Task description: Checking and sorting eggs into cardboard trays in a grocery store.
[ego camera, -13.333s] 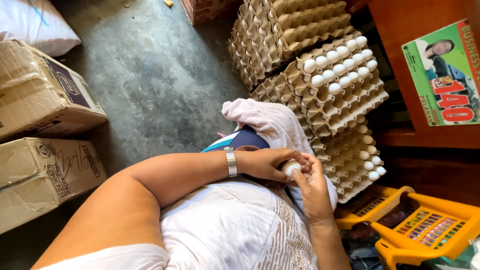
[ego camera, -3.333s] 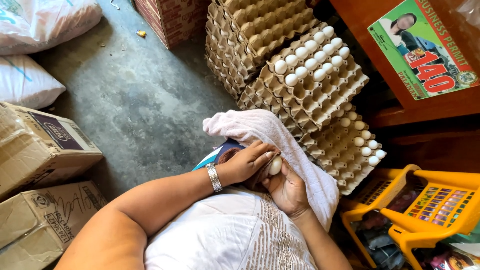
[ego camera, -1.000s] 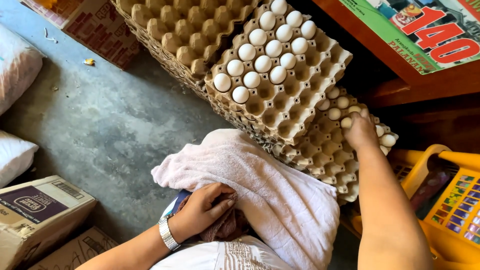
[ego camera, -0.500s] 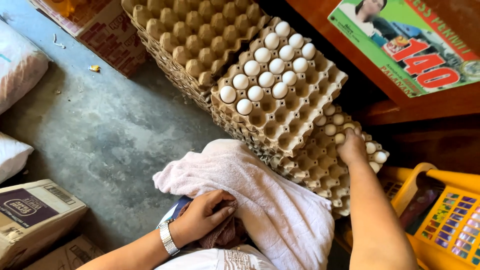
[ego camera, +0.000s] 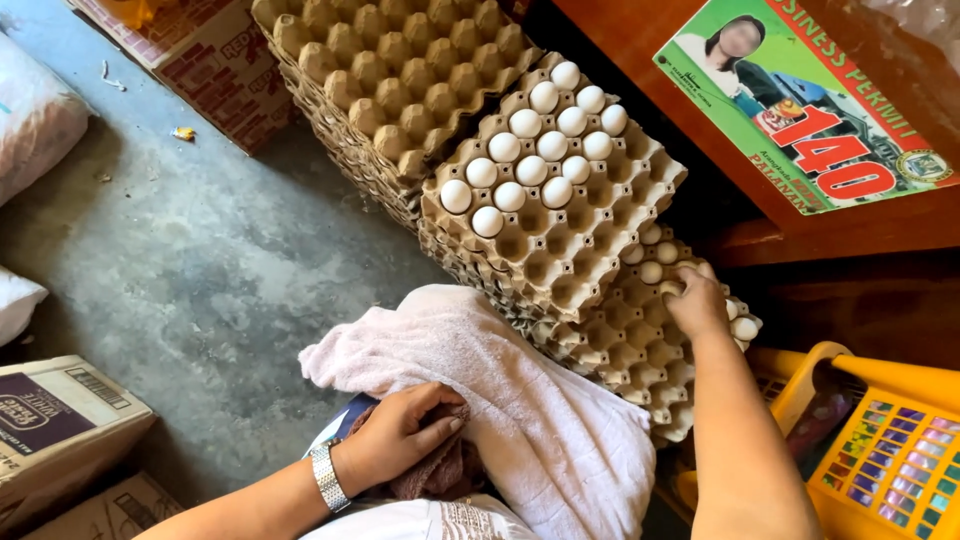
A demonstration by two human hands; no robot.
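My right hand [ego camera: 697,300] reaches out to a lower cardboard egg tray [ego camera: 620,350], fingers curled over a white egg [ego camera: 668,288] at its far right corner, among a few other eggs. My left hand [ego camera: 400,438], with a silver wristwatch [ego camera: 325,478], grips a dark brown cloth [ego camera: 440,475] on my lap. A pale pink towel [ego camera: 545,420] is draped over my knee between the hands. Just above, an upper tray [ego camera: 570,255] holds several white eggs [ego camera: 530,170] in its far half.
A stack of empty egg trays [ego camera: 400,70] stands behind. Cardboard boxes [ego camera: 50,430] lie at left on the concrete floor [ego camera: 190,270], with a white sack [ego camera: 40,110]. A yellow plastic basket [ego camera: 880,440] is at right under a wooden shelf [ego camera: 650,50] with a poster [ego camera: 810,100].
My right hand has drawn slightly nearer along the lower tray and curled over an egg. My left hand stays on the cloth. The view has shifted a little.
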